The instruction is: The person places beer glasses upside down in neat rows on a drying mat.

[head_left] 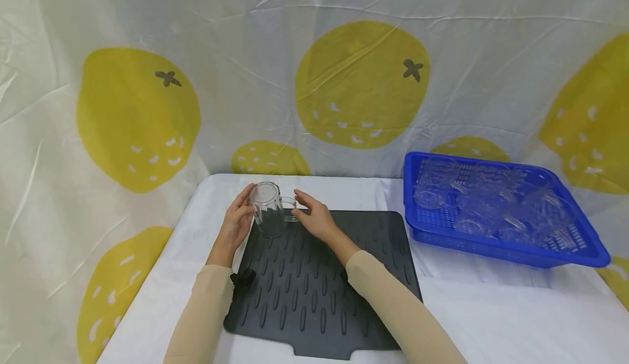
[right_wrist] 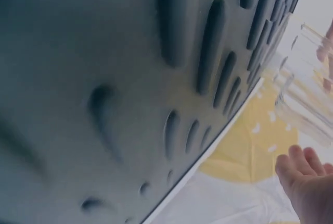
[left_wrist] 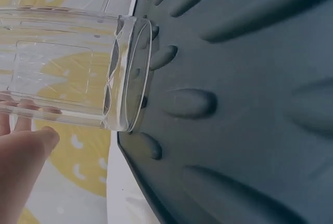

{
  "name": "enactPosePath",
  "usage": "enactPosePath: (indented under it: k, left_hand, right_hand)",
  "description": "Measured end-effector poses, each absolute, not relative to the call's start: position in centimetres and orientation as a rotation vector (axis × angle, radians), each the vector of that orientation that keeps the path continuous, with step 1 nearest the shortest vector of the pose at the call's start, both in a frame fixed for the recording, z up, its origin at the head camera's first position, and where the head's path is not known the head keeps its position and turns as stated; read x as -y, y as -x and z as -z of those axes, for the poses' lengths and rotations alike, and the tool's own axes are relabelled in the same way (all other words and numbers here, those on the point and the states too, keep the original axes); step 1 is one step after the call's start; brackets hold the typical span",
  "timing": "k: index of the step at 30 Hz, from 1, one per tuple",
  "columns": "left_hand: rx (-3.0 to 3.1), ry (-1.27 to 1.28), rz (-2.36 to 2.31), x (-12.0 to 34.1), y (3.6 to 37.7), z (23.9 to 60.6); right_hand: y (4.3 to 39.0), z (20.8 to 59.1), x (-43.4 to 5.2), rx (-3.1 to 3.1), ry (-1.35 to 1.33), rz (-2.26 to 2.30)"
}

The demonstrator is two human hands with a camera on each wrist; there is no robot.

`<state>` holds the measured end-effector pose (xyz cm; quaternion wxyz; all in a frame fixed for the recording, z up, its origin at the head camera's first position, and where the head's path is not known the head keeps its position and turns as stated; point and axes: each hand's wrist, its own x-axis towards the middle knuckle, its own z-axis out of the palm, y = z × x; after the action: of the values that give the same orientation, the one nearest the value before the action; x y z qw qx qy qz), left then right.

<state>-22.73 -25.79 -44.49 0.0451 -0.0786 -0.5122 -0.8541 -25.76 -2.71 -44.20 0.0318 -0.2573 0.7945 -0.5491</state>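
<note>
A clear glass mug [head_left: 269, 211] stands at the far left corner of the black ridged mat [head_left: 304, 287], its handle towards the right. In the left wrist view the mug [left_wrist: 62, 67] has its smooth lip end against the mat, so it appears upside down. My left hand [head_left: 237, 225] is at the mug's left side, fingers extended along the glass; whether they touch is hard to tell. Beside the handle is my right hand [head_left: 316, 219], with loosely extended fingers. The right wrist view shows this hand [right_wrist: 307, 182] apart from the glass, holding nothing.
A blue plastic basket [head_left: 491, 252] with several clear glass mugs [head_left: 484, 206] stands to the right of the mat. White cloth [head_left: 472, 309] covers the table. Behind it hangs a curtain [head_left: 245, 80] printed with yellow fruit.
</note>
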Motion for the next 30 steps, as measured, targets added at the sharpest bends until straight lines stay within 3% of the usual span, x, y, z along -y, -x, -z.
enactPosePath:
  k: [22,30]
  left_hand:
    - [1.692,0.259,2.527,26.9,17.2,45.0]
    - [1.890,0.464,2.361,26.3,13.6,45.5]
  right_hand:
    - [21.4,39.9,-6.1,-2.308,0.774,1.970]
    - [19.9,40.6,-7.8,-2.309,0.773,2.027]
